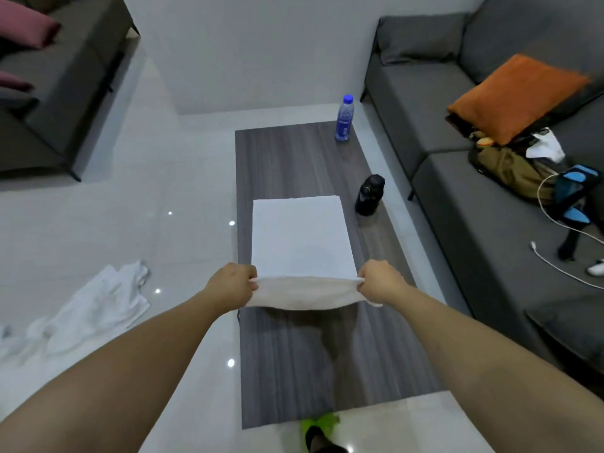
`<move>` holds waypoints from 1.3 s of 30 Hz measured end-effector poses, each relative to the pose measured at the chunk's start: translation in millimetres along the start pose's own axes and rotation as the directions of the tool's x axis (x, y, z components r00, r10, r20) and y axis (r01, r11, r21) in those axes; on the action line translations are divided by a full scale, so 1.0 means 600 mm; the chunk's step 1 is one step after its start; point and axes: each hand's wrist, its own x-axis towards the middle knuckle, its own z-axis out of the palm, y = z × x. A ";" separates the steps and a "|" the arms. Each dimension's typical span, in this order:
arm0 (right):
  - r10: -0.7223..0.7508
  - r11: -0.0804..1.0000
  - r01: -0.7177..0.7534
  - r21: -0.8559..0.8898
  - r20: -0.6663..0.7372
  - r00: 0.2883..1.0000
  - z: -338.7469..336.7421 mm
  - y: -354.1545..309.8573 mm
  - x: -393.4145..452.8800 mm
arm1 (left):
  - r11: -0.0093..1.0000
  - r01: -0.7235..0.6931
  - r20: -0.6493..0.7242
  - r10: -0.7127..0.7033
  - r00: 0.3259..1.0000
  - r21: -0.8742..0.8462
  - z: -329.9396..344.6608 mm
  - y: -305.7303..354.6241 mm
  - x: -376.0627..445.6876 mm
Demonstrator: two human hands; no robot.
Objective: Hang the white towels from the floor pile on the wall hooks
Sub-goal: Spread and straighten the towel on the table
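Note:
A white towel (300,237) lies stretched over the dark wooden coffee table (287,354), its far part flat on the top. My left hand (232,282) grips the towel's near left corner and my right hand (380,279) grips the near right corner, both lifting that edge above the table so it sags between them. A pile of crumpled white towels (88,312) lies on the glossy floor to the left. No wall hooks are in view.
A clear water bottle with a blue cap (344,119) and a black bottle (370,195) stand on the table's right side. A grey sofa (457,207) with an orange cushion, bags and cables runs along the right. Another grey sofa (58,93) sits at the far left.

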 end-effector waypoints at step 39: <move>-0.048 0.998 0.054 0.033 -0.149 0.988 -0.026 0.015 0.244 | 0.989 0.136 -0.134 -0.144 0.981 -0.063 0.007 0.002 0.235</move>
